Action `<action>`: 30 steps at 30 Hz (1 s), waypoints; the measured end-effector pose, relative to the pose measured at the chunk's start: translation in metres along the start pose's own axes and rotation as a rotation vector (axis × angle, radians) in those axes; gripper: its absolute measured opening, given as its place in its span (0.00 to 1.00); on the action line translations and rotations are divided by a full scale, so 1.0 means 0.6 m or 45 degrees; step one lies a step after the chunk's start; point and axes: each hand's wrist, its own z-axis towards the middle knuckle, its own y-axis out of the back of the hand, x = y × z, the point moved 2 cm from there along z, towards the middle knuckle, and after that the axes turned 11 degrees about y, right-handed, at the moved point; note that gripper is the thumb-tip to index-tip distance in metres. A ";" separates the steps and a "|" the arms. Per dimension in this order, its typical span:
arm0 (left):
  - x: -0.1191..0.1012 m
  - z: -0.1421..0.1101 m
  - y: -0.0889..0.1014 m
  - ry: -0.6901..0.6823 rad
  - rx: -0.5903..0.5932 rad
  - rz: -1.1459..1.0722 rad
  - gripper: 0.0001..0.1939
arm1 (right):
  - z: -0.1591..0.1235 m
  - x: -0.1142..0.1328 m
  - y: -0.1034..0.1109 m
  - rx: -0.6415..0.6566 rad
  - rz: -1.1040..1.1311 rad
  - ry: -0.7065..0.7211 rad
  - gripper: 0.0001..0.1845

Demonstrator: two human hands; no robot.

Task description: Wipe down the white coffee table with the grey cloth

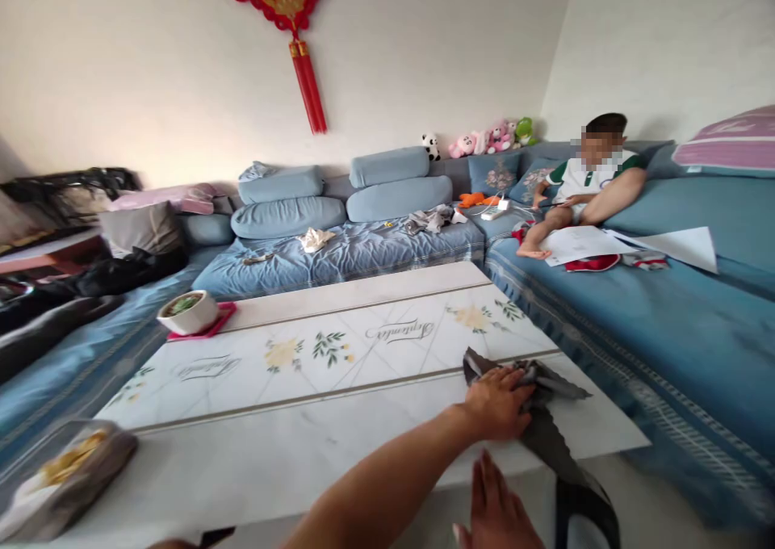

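Note:
My left hand [496,404] presses down on a crumpled dark grey cloth [545,379] near the right side of a white marble-patterned table [291,468]. The fingers rest on the bunched cloth, and a long strip of it trails toward the table's front edge. My right hand [493,504] is slightly blurred, low by that edge, with its fingers spread and nothing in them. It is close to the trailing strip. Far from both hands, a white bowl [187,312] stands on a pink mat [203,327], and a grey packet [66,480] lies at the table's lower left.
A long blue L-shaped sofa [666,331] wraps around the table, with cushions, clothing and stuffed toys on it. A person [596,182] sits on its right part beside loose white papers [630,246]. A red hanging knot ornament [291,8] decorates the wall.

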 end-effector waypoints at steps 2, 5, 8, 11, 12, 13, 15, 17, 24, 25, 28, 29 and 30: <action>0.035 -0.117 0.012 0.059 -0.049 -0.042 0.38 | 0.008 0.017 0.005 -0.030 -0.092 -0.003 0.32; 0.127 -0.319 0.058 0.310 -0.119 -0.027 0.37 | 0.028 0.043 0.027 -0.039 -0.201 -0.102 0.28; 0.242 -0.545 0.151 0.757 -0.211 0.108 0.38 | 0.051 0.060 0.039 -0.025 -0.245 -0.207 0.27; 0.340 -0.749 0.272 1.307 -0.328 0.287 0.36 | 0.073 0.068 0.041 -0.022 -0.237 -0.315 0.34; 0.363 -0.799 0.308 1.448 -0.372 0.323 0.34 | 0.080 0.072 0.042 -0.026 -0.231 -0.354 0.36; 0.381 -0.835 0.336 1.551 -0.413 0.342 0.34 | 0.087 0.076 0.045 -0.028 -0.226 -0.397 0.37; 0.395 -0.859 0.362 1.625 -0.479 0.341 0.33 | 0.099 0.088 0.051 -0.025 -0.221 -0.473 0.38; 0.378 -0.827 0.343 1.593 -0.509 0.319 0.31 | 0.111 0.102 0.059 -0.023 -0.221 -0.538 0.39; 0.205 -0.661 0.132 0.799 -0.474 0.120 0.31 | 0.136 0.110 0.054 -0.007 -0.102 -0.758 0.44; 0.201 -0.679 0.119 0.709 -0.475 0.108 0.32 | 0.136 0.104 0.051 0.022 -0.075 -0.784 0.44; 0.245 -0.804 0.129 0.668 -0.469 0.143 0.33 | 0.133 0.087 0.041 0.115 -0.033 -0.809 0.44; 0.272 -0.859 0.146 0.722 -0.480 0.164 0.33 | 0.131 0.085 0.040 0.136 -0.036 -0.800 0.44; 0.302 -0.912 0.166 0.809 -0.502 0.186 0.31 | 0.130 0.085 0.040 0.152 -0.043 -0.788 0.43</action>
